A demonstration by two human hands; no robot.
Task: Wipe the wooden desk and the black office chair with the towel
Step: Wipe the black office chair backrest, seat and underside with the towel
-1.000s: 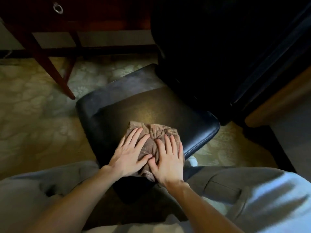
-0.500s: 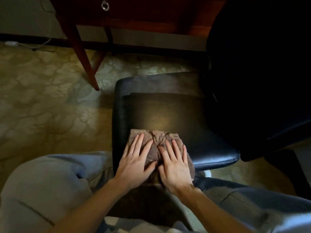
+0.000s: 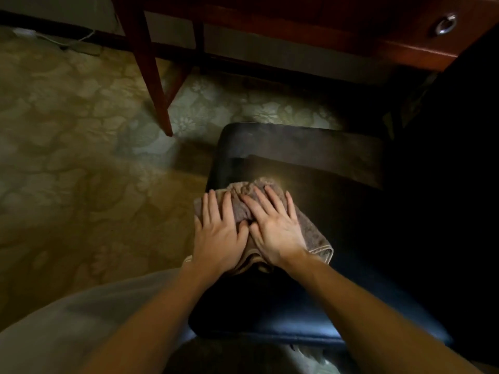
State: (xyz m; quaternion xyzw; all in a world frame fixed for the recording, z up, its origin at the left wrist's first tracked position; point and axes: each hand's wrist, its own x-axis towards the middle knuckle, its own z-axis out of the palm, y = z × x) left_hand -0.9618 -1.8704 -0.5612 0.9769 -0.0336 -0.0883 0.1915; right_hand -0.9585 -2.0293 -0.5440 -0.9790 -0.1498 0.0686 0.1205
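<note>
Flatly, left hand (image 3: 219, 240) and right hand (image 3: 275, 233) press towel (image 3: 310, 233) onto chair seat (image 3: 337, 211).

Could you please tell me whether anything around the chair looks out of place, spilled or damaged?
Nothing serious stands out. The brown terry towel is bunched rather than folded on the black padded chair seat, pressed flat by the left hand and right hand. No spill or damage shows, though the light is dim.
</note>
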